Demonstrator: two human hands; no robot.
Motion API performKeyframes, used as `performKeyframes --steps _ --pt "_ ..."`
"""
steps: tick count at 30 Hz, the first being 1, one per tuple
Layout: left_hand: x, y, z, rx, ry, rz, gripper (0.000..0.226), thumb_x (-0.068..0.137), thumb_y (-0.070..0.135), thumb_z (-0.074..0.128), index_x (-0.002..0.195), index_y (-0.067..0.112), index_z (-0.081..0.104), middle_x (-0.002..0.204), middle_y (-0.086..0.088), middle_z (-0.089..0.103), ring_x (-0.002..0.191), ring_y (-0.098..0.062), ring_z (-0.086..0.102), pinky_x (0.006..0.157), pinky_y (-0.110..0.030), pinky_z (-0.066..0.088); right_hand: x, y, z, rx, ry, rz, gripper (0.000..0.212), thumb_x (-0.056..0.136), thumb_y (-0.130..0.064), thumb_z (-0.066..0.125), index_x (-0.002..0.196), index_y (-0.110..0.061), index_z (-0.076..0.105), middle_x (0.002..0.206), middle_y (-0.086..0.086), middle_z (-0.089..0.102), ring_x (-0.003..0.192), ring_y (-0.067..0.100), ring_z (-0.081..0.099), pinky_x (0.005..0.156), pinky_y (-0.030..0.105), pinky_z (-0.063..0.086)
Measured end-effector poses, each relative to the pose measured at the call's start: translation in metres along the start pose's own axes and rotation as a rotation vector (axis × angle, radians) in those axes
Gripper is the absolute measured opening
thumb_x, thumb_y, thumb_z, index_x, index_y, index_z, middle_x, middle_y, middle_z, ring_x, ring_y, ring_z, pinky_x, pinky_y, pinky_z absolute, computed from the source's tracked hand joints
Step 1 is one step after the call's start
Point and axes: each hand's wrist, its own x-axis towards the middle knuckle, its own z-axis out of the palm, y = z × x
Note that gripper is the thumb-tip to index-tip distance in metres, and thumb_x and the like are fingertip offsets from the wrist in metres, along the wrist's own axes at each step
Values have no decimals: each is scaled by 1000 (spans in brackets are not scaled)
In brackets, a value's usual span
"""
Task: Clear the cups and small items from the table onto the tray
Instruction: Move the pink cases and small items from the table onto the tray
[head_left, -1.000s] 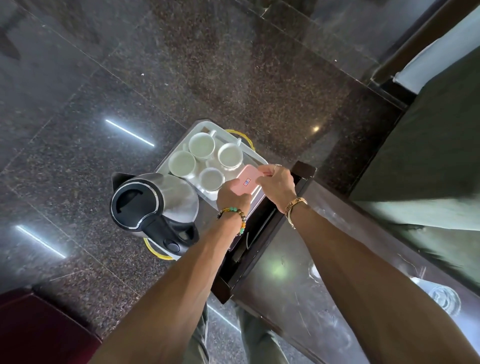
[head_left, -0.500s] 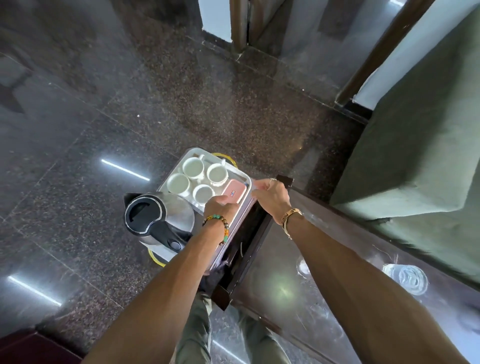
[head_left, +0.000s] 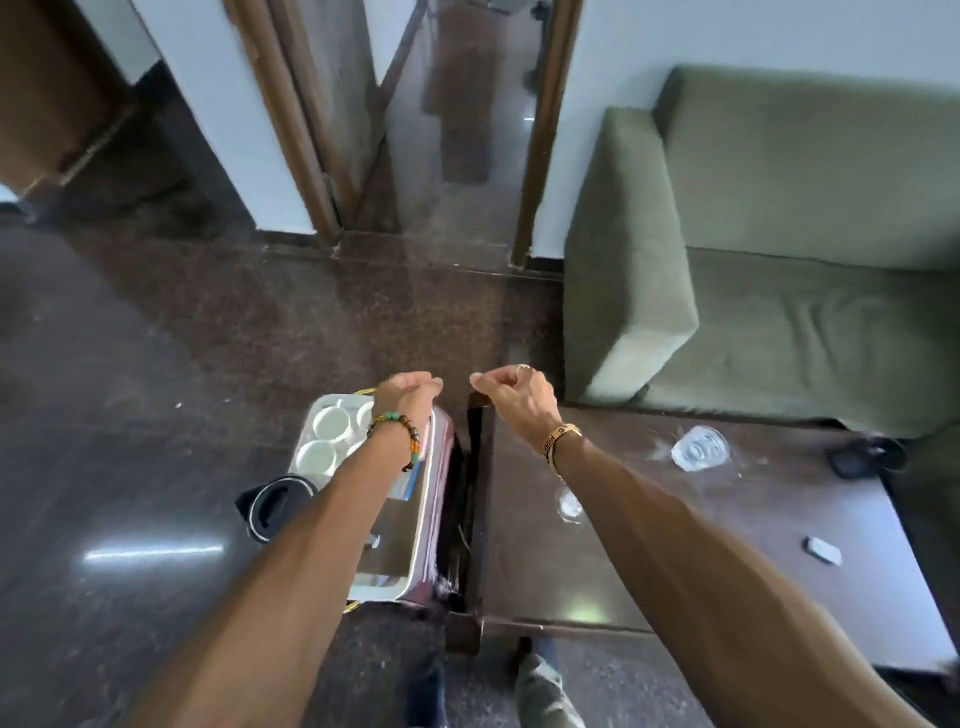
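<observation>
Both arms stretched forward, left hand (head_left: 408, 397) and right hand (head_left: 514, 400) close together, fingers loosely curled, both empty.

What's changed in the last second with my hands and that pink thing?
Both hands set the pink item down on the tray beside the cups and let go. The left hand and right hand now hover above, holding nothing. Cups, kettle and the glass stayed put.
</observation>
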Motion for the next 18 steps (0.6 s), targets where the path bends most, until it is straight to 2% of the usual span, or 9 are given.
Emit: performKeyframes --steps 1,4,8,10,12,15,16,18 --pt "-8 3 3 17 -39 16 19 78 21 75 96 18 71 100 -7 73 91 -24 69 88 -36 56 -12 2 -7 17 48 1 35 83 -54 70 88 -21 79 72 -12 69 72 6 65 65 22 46" --pt "-37 12 18 33 -129 89 19 78 22 76 95 14 73 84 -9 71 71 -20 63 68 -31 51 -47 9 -30 34 161 6 40 85 -59 65 88 -22 79 64 -11 65 67 3 61 62 21 41" --pt "-84 26 51 62 -252 166 18 82 33 72 89 16 72 77 -3 69 66 -17 60 66 -32 52 -91 27 -76 25 299 45 49 84 -65 61 64 -21 70 52 -8 59 60 10 58 59 25 41" --pt "-106 34 73 64 -314 186 19 85 36 70 81 17 68 78 -2 68 66 -15 60 64 -31 52 -111 36 -105 31 374 73 51 84 -67 60 59 -23 65 55 -8 60 61 14 57 59 28 40" --pt "-130 37 97 80 -380 216 23 87 37 67 74 19 63 77 -2 66 64 -14 57 58 -27 49 -129 50 -135 41 458 115 52 84 -68 59 63 -21 66 61 -2 63 66 21 57 64 30 40" --pt "-165 34 136 106 -462 254 26 91 37 62 77 16 64 71 1 63 55 -10 51 46 -21 39 -164 77 -181 103 561 161 50 80 -69 60 65 -21 66 71 2 69 81 28 67 78 36 52" --pt "-178 30 151 125 -492 260 27 93 37 59 77 15 64 71 1 62 54 -10 50 46 -22 37 -179 90 -198 119 603 174 50 79 -70 60 67 -22 68 75 2 73 86 28 69 82 37 54" --pt "-205 20 177 201 -539 295 33 95 38 53 72 17 62 69 0 61 53 -12 49 49 -24 37 -210 118 -227 143 694 205 56 75 -75 56 71 -22 74 74 -1 75 86 25 71 81 34 53"
